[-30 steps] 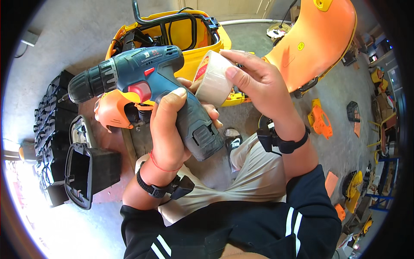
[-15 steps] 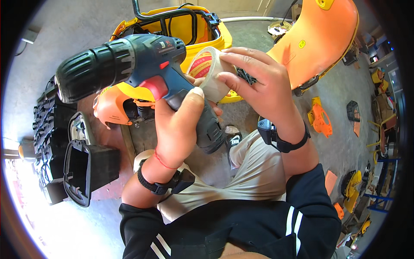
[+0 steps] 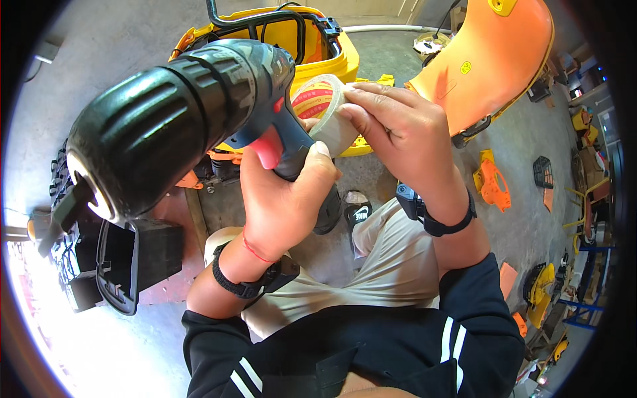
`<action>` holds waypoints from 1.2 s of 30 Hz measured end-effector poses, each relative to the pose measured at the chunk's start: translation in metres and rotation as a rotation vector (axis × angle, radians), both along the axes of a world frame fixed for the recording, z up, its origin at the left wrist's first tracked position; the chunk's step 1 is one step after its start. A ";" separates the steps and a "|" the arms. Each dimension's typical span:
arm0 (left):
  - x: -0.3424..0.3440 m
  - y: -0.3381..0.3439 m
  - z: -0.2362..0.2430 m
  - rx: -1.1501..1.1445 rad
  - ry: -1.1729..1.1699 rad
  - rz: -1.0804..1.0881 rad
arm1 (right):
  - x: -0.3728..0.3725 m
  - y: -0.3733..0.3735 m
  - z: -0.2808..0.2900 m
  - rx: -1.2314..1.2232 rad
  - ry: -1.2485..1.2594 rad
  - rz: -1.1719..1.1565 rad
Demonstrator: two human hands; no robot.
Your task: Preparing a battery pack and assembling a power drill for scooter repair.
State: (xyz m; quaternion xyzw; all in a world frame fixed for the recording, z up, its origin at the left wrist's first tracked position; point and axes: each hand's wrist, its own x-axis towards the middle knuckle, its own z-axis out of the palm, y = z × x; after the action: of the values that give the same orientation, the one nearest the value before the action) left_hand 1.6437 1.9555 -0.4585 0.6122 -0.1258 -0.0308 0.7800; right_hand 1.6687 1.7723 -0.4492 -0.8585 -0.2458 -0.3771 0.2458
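Note:
My left hand (image 3: 282, 199) is closed round the grip of a cordless drill (image 3: 199, 99), which has a blue-black body, a red trigger and a large ribbed black chuck. The chuck points left and toward me, and a dark bit sticks out of its mouth. Just right of the drill, a roll of clear or pale tape (image 3: 336, 129) with a red-and-cream printed core stands on edge. Fingers and thumb of my right hand (image 3: 405, 126) pinch the roll's right side. Left-hand fingertips show beside the roll's core, partly hidden behind the drill.
A yellow shell (image 3: 348, 66) with a black tubular frame lies beyond my hands. At the far right rises a large orange curved panel (image 3: 478, 73). Left on the floor are a black open bin (image 3: 159, 249) and dark cases. Orange parts (image 3: 494, 186) and a black basket (image 3: 543, 172) lie right.
The drill's chuck has swung nearer to me and lower, so it looks larger and its bit shows more. The tape roll stays pinched in my right hand, almost in place.

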 end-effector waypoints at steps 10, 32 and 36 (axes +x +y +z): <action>0.002 0.004 0.004 -0.034 0.129 -0.018 | -0.002 -0.001 0.005 0.253 0.152 0.060; -0.007 -0.008 -0.003 -0.196 0.036 0.079 | 0.001 0.015 -0.005 -0.138 -0.338 0.007; -0.007 -0.008 -0.004 -0.187 0.041 0.061 | 0.003 0.013 -0.003 -0.032 -0.293 0.045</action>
State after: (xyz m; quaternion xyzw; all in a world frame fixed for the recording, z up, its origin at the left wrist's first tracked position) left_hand 1.6365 1.9480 -0.4627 0.5397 -0.0933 -0.0077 0.8366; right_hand 1.6719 1.7857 -0.4520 -0.7924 -0.3040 -0.4887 0.2021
